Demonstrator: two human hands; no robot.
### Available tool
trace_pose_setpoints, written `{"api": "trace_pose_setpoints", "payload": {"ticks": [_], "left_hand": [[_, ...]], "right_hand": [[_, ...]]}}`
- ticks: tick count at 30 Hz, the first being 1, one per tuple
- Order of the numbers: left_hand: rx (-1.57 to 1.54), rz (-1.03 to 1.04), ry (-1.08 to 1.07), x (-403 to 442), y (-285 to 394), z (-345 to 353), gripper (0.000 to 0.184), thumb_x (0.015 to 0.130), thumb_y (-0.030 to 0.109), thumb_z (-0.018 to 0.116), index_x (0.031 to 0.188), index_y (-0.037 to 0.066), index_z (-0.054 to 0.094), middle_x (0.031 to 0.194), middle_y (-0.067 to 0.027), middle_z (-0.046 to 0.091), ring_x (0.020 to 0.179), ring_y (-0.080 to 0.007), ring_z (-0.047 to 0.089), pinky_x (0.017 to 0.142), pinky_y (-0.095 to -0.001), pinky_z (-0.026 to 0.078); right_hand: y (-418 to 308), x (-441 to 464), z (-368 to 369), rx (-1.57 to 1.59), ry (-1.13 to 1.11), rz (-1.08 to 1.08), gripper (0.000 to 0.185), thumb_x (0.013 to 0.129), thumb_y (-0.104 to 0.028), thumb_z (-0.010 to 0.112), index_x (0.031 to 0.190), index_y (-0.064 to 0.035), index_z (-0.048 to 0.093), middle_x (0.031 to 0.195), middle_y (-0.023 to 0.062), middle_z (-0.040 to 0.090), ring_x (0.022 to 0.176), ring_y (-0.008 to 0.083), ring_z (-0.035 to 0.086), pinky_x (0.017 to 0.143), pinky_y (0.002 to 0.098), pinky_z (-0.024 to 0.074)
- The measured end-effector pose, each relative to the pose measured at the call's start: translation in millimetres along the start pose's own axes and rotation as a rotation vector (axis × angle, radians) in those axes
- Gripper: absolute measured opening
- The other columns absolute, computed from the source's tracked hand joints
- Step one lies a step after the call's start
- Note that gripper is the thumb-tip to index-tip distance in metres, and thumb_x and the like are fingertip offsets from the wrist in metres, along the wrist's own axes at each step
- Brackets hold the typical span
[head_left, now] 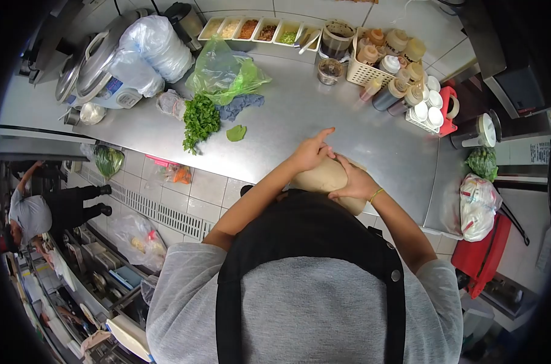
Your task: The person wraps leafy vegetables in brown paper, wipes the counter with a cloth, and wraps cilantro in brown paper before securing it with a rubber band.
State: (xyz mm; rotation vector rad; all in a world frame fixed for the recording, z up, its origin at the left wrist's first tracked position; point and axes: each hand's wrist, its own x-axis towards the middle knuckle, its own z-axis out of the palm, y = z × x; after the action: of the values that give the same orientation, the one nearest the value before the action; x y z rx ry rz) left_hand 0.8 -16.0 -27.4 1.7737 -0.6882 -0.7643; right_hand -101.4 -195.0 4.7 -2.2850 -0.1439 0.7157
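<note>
A smooth beige object (321, 176), rounded and partly hidden, lies against my apron at the near edge of the steel counter (275, 115). My right hand (355, 183) is wrapped round its right side, thumb and fingers apart across it. On its far left part, my left hand (312, 153) grips with curled fingers, its index finger stretched away from me. What the object is, I cannot make out. To the left lie a bunch of green herbs (200, 121), a loose green leaf (236, 133), a grey-blue cloth (240, 107) and a green plastic bag (224, 76).
Food trays (260, 30) line the back wall. Sauce bottles fill a basket (365, 76) at the back right, near white-capped bottles (434, 99). Plastic bags (156, 48) stand back left, and a white bag (476, 206) lies right. Another person (32, 215) is far left.
</note>
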Motion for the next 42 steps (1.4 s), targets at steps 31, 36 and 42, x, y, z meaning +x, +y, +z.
{"api": "trace_pose_setpoints", "payload": {"ticks": [31,36,42], "left_hand": [[0.251,-0.521,0.233,26.4,-48.7,23.7,0.053,0.084,0.017,0.047,0.136,0.012,0.037,0.136,-0.0194,0.039,0.125,-0.0414,0.033,0.102,-0.0550,0.029],[0.222,-0.558,0.242,24.9,-47.0,22.4,0.051,0.084,0.018,0.046,0.135,0.014,0.039,0.136,-0.0190,0.038,0.126,-0.0411,0.033,0.102,-0.0545,0.030],[0.214,-0.502,0.238,24.2,-57.4,22.3,0.048,0.085,0.020,0.045,0.133,0.014,0.043,0.134,-0.0200,0.041,0.124,-0.0429,0.035,0.101,-0.0536,0.032]], "right_hand": [[60.7,60.3,14.9,0.628,0.279,0.325,0.062,0.079,-0.042,0.063,0.121,0.0013,0.050,0.125,0.0203,0.047,0.124,0.0370,0.035,0.100,0.0432,0.0350],[51.6,60.9,15.5,-0.138,0.382,0.543,0.033,0.080,-0.032,0.062,0.101,-0.0060,0.058,0.110,0.0120,0.054,0.110,0.0295,0.048,0.090,0.0453,0.0399],[52.9,62.7,19.6,-0.162,0.501,0.328,0.033,0.077,-0.032,0.067,0.097,-0.0067,0.061,0.096,0.0113,0.060,0.099,0.0278,0.054,0.086,0.0397,0.0435]]}}
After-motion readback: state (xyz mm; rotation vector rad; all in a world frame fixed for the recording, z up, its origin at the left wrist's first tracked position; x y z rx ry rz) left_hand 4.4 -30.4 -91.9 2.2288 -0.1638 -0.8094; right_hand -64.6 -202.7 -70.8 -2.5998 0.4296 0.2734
